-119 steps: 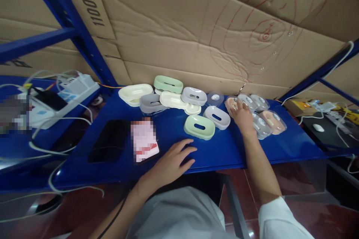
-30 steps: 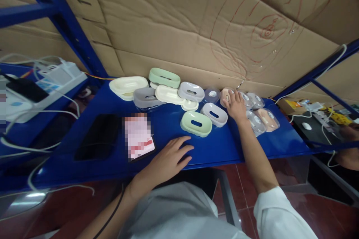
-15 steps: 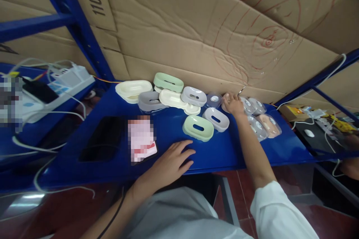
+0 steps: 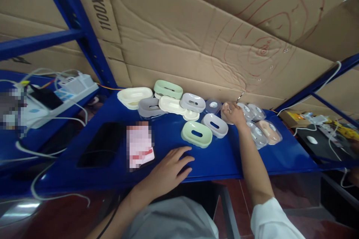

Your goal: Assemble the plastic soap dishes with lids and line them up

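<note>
My left hand (image 4: 173, 166) lies on the blue table, fingers spread and holding nothing. Just beyond its fingertips sits a green oval soap dish (image 4: 205, 137) with a slot in its base, and a lilac one (image 4: 221, 128) is right behind it. Over at the back, my right hand (image 4: 235, 112) has its fingers bent over a peach-coloured dish (image 4: 225, 116), which it partly covers. A grey clear-covered dish (image 4: 212, 107) stands left of that hand. To its right are several more covered dishes, among them a peach one (image 4: 270, 131).
Cream (image 4: 134, 97), grey (image 4: 148, 109) and green (image 4: 168, 88) dish parts are grouped along the cardboard wall (image 4: 168, 33). A phone (image 4: 140, 145) with a blurred screen and a black flat object (image 4: 99, 145) lie at left. Cables and a power strip (image 4: 80, 83) are on the neighbouring shelf.
The view has tilted slightly, so the table sits lower in the picture. My right hand stays at the peach dish, and my left hand keeps its place on the table.
</note>
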The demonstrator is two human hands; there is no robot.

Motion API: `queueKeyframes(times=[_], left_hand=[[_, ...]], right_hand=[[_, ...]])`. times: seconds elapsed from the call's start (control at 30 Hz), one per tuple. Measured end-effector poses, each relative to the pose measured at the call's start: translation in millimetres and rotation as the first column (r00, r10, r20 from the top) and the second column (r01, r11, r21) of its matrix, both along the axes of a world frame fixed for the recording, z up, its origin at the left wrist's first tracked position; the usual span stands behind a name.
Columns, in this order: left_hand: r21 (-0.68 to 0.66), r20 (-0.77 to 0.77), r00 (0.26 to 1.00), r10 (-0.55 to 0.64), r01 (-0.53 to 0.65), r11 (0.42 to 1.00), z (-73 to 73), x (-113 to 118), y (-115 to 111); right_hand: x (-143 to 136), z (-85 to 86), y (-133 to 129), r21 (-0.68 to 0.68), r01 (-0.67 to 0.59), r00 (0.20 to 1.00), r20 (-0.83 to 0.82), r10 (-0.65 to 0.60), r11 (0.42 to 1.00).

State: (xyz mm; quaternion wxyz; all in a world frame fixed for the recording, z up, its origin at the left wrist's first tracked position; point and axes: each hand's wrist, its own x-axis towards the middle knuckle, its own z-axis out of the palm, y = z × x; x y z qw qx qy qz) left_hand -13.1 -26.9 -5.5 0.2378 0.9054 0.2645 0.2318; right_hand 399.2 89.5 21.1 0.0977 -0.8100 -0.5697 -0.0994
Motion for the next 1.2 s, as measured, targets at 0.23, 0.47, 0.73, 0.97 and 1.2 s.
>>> queueKeyframes(times=[0.23, 0.47, 0.73, 0.97, 1.2], left_hand=[[0.168, 0.016, 0.999, -0.041, 0.038, 0.985, 22.0, 26, 13], [0.398, -0.144, 0.989, 0.038, 0.023, 0.917, 42.9, 81, 44], [0.336, -0.201, 0.979, 0.019, 0.051, 0.941, 25.5, 81, 52], [0.354, -0.148, 0.986, 0.075, -0.017, 0.935, 28.4, 59, 39], [0.324, -0.176, 0.972, 0.157, -0.093, 0.941, 15.2, 13, 13]], right_hand=[[8, -8.8, 3, 0.002, -0.009, 0.998, -0.069, 0.009, 1.0], [13, -8.1, 4, -0.001, -0.027, 0.997, -0.076, 0.027, 1.0], [-2, -7.7, -2, -0.051, 0.019, 0.997, -0.073, -0.023, 0.999], [-45, 43.0, -47, 0.158, -0.197, 0.976, -0.063, 0.209, 0.968], [-111, -6.4, -146, 0.136, -0.42, 0.902, -0.042, 0.429, 0.897]])
